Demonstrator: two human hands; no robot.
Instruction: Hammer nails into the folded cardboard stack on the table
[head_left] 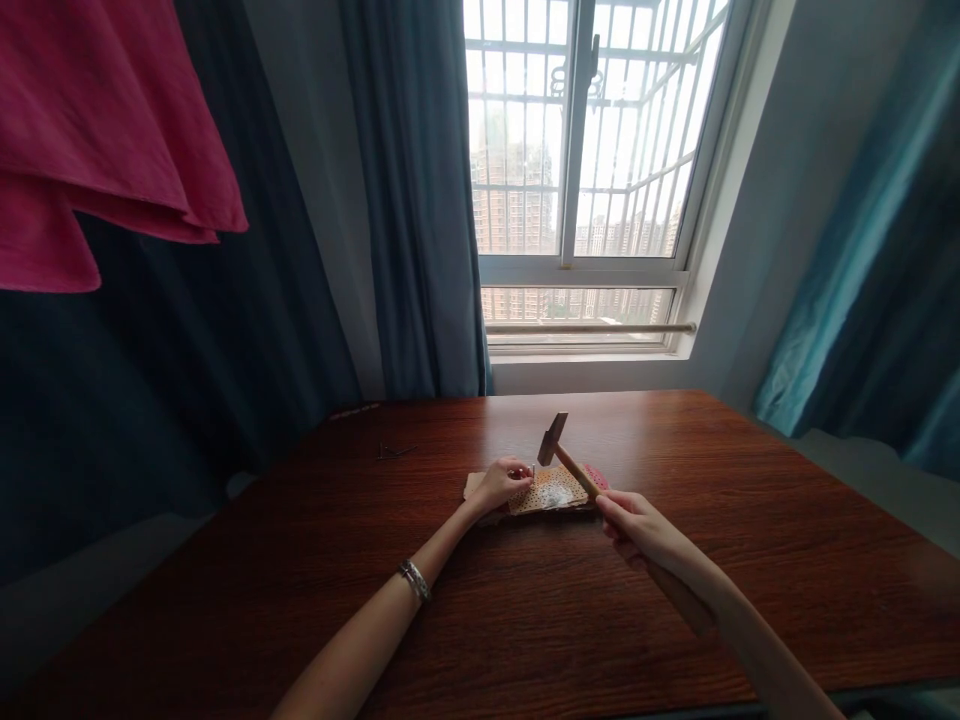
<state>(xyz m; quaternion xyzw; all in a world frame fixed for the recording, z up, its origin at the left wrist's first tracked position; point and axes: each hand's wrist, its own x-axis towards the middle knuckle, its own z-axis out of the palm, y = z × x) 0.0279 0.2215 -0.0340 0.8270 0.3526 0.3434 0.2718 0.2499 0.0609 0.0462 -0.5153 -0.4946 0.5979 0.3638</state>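
Note:
A small perforated wooden board (546, 491) lies on the dark wooden table (525, 600), near its middle. My left hand (501, 481) rests on the board's left end, its fingers pinched on a small nail (532, 470) that stands upright on the board. My right hand (628, 518) is closed round the wooden handle of a hammer (556, 440). The hammer's metal head hangs just above and to the right of the nail. A bracelet sits on my left wrist.
Something pink (596, 472) lies just behind the board, partly hidden. A few small dark metal pieces (391, 453) lie on the table to the far left. Behind the table are a barred window (585, 170), blue curtains and a hanging red cloth (97, 130).

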